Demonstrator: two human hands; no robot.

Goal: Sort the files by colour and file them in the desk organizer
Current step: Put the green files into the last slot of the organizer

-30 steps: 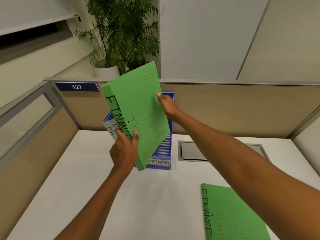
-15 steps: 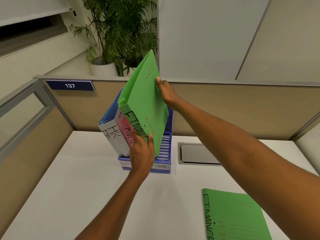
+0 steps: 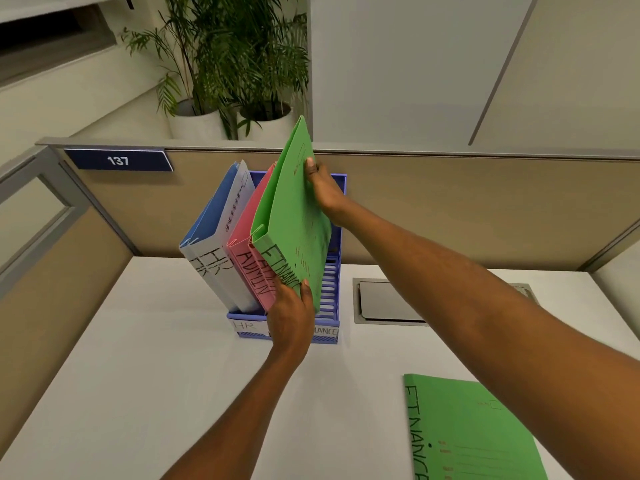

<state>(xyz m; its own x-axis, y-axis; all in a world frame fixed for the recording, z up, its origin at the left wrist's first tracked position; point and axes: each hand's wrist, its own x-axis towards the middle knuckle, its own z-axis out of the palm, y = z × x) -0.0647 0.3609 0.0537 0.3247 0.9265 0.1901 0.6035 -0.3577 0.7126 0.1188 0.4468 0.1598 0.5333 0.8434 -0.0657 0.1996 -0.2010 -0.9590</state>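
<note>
A green file marked FINANCE [image 3: 294, 216] stands tilted in the right slot of the blue desk organizer [image 3: 330, 299]. My left hand [image 3: 291, 313] grips its lower spine corner. My right hand [image 3: 323, 188] holds its upper back edge. To its left in the organizer lean two pink ADMIN files [image 3: 251, 251] and two blue-and-white HR files [image 3: 218, 237]. A second green FINANCE file [image 3: 467, 434] lies flat on the white desk at the lower right.
White labels on the organizer's front read HR and FINANCE. A grey cable hatch [image 3: 388, 303] is set into the desk right of the organizer. A beige partition with a plate numbered 137 [image 3: 117, 161] runs behind. Potted plants [image 3: 228, 64] stand beyond it.
The green file has swung from facing me to edge-on and come down into the organizer's right slot beside the pink files. Both hands moved with it.
</note>
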